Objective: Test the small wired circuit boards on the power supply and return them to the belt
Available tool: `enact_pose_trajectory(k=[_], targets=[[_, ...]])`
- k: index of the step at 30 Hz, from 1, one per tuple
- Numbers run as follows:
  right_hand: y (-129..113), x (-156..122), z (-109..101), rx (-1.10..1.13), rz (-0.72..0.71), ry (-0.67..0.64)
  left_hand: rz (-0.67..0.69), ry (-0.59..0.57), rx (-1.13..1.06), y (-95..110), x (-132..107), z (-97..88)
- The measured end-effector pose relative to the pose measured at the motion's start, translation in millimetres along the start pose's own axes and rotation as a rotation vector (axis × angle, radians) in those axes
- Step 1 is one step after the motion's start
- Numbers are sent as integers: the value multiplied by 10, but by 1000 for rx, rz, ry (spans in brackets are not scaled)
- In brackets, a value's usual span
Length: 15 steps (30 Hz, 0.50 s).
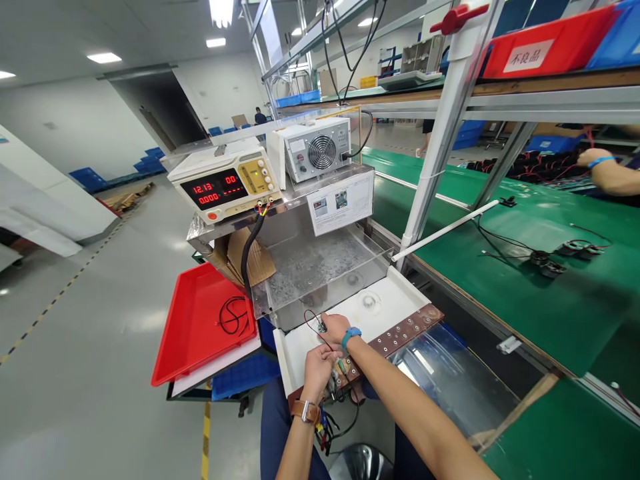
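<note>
Over the white tray (395, 293), my right hand (337, 329), with a blue band at the wrist, closes on a small dark part (323, 327), mostly covered by the fingers. A thin red-and-black wire (310, 312) loops up from that part and runs down to my left hand (319, 370), which wears a watch with a brown strap. The left fingertips are pinched on the wire. Just right of them, a green-sleeved lead (342, 366) rests by the brown strip (407, 330) with its rows of metal terminals. Dark cables (327, 430) hang below the strip.
A power supply (225, 183) with red digits and a grey fan unit (320, 152) stand on the metal shelf. At left is a red tray (200, 327) holding a black cable (233, 317). Wired dark parts (547, 263) lie on the green bench (525, 307); another person's arm (610, 170) is beyond.
</note>
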State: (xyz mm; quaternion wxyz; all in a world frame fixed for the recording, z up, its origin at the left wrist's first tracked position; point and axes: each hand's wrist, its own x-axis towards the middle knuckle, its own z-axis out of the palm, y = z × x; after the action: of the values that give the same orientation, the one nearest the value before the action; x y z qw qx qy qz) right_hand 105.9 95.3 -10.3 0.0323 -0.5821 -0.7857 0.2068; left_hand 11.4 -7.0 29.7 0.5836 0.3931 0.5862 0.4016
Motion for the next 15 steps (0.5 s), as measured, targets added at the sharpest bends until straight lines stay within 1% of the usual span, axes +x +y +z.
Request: enact_pose_trajectory(k=[3,15], targets=[[-3,-1,-4,-2,-2,0,0,12,-8,0,3,9],[0,-3,1,8,-4,8,-9,2,-42,11,-2,10]])
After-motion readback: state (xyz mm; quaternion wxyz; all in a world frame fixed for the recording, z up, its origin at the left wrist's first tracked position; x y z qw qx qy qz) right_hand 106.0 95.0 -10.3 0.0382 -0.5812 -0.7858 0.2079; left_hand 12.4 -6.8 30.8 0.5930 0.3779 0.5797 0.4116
